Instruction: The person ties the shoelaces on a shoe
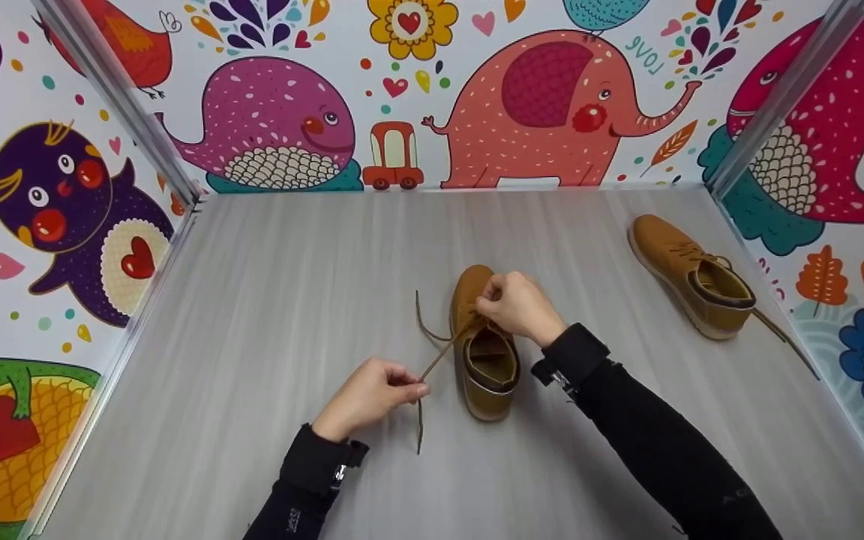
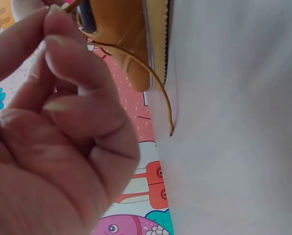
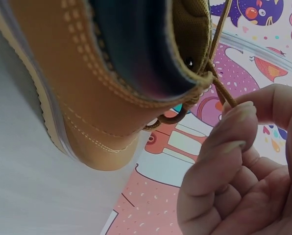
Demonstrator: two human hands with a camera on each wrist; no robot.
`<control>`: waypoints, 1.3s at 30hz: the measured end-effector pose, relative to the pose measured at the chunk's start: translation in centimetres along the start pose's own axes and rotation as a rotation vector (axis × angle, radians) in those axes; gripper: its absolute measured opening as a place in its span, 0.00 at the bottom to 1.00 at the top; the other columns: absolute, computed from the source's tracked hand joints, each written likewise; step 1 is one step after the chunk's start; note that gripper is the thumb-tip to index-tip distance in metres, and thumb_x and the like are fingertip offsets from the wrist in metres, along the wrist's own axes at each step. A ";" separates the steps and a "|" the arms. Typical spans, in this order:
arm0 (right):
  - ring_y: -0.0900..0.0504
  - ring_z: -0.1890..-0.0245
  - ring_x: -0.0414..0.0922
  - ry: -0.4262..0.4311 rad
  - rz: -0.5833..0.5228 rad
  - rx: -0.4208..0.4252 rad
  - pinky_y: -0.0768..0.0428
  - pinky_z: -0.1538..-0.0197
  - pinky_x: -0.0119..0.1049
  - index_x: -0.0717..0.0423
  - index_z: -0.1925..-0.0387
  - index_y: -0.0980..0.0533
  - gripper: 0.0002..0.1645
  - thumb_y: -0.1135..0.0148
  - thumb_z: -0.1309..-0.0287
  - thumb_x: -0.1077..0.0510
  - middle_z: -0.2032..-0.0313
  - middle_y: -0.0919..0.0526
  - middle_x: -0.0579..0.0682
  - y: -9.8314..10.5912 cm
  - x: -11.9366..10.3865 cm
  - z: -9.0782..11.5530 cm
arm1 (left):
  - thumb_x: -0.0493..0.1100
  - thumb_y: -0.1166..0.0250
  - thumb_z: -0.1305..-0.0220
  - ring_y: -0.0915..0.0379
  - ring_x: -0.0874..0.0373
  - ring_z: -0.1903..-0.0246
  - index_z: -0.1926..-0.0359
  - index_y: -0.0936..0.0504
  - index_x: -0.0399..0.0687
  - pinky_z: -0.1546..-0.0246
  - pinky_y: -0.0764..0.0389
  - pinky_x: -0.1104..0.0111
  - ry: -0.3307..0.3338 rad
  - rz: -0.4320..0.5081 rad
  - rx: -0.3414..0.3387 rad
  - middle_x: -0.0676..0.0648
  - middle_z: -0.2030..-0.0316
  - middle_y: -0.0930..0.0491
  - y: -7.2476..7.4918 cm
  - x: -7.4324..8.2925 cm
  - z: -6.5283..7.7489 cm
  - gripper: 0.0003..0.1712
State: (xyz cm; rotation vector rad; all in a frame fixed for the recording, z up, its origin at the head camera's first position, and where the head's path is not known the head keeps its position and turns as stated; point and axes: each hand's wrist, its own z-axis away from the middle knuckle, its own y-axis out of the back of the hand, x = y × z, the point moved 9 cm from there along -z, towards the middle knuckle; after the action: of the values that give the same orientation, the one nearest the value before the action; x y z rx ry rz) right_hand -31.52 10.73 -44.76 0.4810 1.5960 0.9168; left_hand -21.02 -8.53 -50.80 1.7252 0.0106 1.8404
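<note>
A tan lace-up ankle boot point(image 1: 469, 289) stands upright on the floor, toe pointing away from me. Left of its heel, my left hand point(image 1: 373, 394) pinches a brown shoelace point(image 1: 441, 357) between thumb and forefinger; the lace runs taut to the boot's throat, and its tip hangs below the hand. At the lacing, my right hand point(image 1: 520, 304) pinches a piece of lace point(image 3: 227, 94) at fingertip level, close to the collar point(image 3: 136, 49). A lace end point(image 2: 158, 81) curves loose beside the boot's left side. My right hand partly hides the eyelets in the head view.
Another tan boot point(image 1: 676, 251) stands at the right near the wall, a lace point(image 1: 784, 341) trailing behind it. Walls printed with cartoon animals point(image 1: 544, 112) enclose the grey floor point(image 1: 289, 285) at the back and both sides, with metal corner posts point(image 1: 113, 97).
</note>
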 end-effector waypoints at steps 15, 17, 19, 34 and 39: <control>0.26 0.76 0.43 0.038 0.014 0.007 0.29 0.68 0.37 0.54 0.75 0.22 0.08 0.36 0.41 0.58 0.77 0.22 0.46 0.2 -0.3 0.1 | 0.43 0.33 0.33 0.25 0.59 0.72 0.59 0.16 0.34 0.70 0.28 0.72 0.001 0.593 0.154 0.47 0.68 0.14 1.2 1.0 -1.4 0.14; 0.26 0.76 0.43 0.044 0.014 0.005 0.28 0.68 0.37 0.55 0.75 0.21 0.08 0.35 0.41 0.58 0.77 0.21 0.45 0.2 -0.3 0.1 | 0.42 0.33 0.33 0.24 0.60 0.71 0.59 0.16 0.36 0.69 0.27 0.72 0.002 0.711 0.168 0.47 0.67 0.14 1.0 1.2 -1.7 0.11; 0.26 0.77 0.43 0.050 0.014 0.004 0.28 0.68 0.37 0.55 0.75 0.21 0.08 0.35 0.41 0.58 0.78 0.21 0.45 0.2 -0.4 0.0 | 0.41 0.33 0.33 0.23 0.60 0.71 0.58 0.15 0.38 0.68 0.26 0.72 0.004 0.790 0.179 0.47 0.66 0.13 0.7 1.3 -2.0 0.10; 0.27 0.79 0.41 0.053 -0.004 -0.010 0.28 0.72 0.35 0.55 0.76 0.20 0.08 0.34 0.41 0.58 0.78 0.21 0.45 0.4 -0.4 0.0 | 0.39 0.33 0.34 0.22 0.61 0.73 0.54 0.15 0.35 0.72 0.27 0.74 0.026 0.823 0.278 0.44 0.64 0.13 -3.4 0.9 -5.1 0.11; 0.27 0.80 0.40 0.056 -0.016 -0.021 0.29 0.73 0.35 0.55 0.75 0.20 0.09 0.34 0.40 0.58 0.78 0.21 0.45 0.3 -0.5 0.0 | 0.45 0.31 0.35 0.25 0.60 0.71 0.53 0.14 0.35 0.69 0.25 0.69 0.005 0.525 0.300 0.46 0.66 0.14 -3.4 1.4 -5.4 0.16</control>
State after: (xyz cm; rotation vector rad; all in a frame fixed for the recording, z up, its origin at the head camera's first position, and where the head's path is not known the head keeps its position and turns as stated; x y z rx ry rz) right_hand -31.49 10.56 -44.22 0.4306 1.6369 0.9410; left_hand -24.46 -3.06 -51.70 2.0731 -0.1901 2.3125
